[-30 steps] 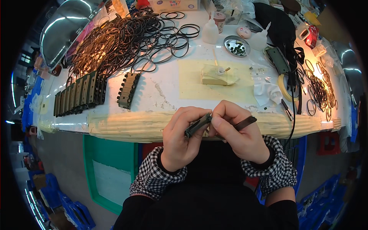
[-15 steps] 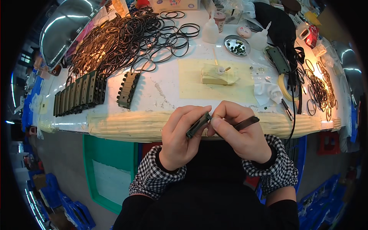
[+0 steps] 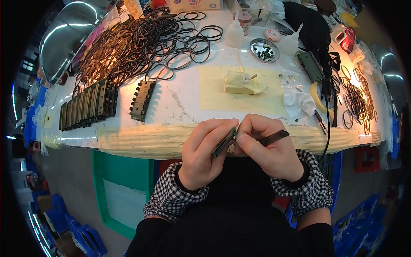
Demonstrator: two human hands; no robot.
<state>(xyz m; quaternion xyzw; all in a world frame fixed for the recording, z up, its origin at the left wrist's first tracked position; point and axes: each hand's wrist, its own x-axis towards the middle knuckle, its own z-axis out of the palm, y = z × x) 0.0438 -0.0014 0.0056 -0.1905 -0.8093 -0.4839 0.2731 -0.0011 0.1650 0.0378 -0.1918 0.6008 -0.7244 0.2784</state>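
Over the table's front edge, both hands meet. My left hand (image 3: 198, 154) is closed round a small dark green oblong housing (image 3: 223, 144), which is tilted with its upper end toward the other hand. My right hand (image 3: 276, 158) has its thumb and forefinger pinched at that end of the housing. Dark tweezers (image 3: 275, 138) lie across the same hand, their broad end sticking out to the right; fingers hide their tips. Whether a tiny part sits between the fingertips is too small to tell. One similar knobbed housing (image 3: 141, 100) stands alone on the table to the left.
A row of dark green housings (image 3: 90, 105) stands at left, below a heap of black rubber rings (image 3: 124, 47). Ahead are a yellow block (image 3: 237, 88), a metal dish (image 3: 264, 50) of small dark pieces and white squeeze bottles (image 3: 234, 34). More rings (image 3: 357, 98) lie at right.
The housing has shifted slightly right and turned a little in my left hand. My right hand keeps its pinch at the housing's end, almost in place.
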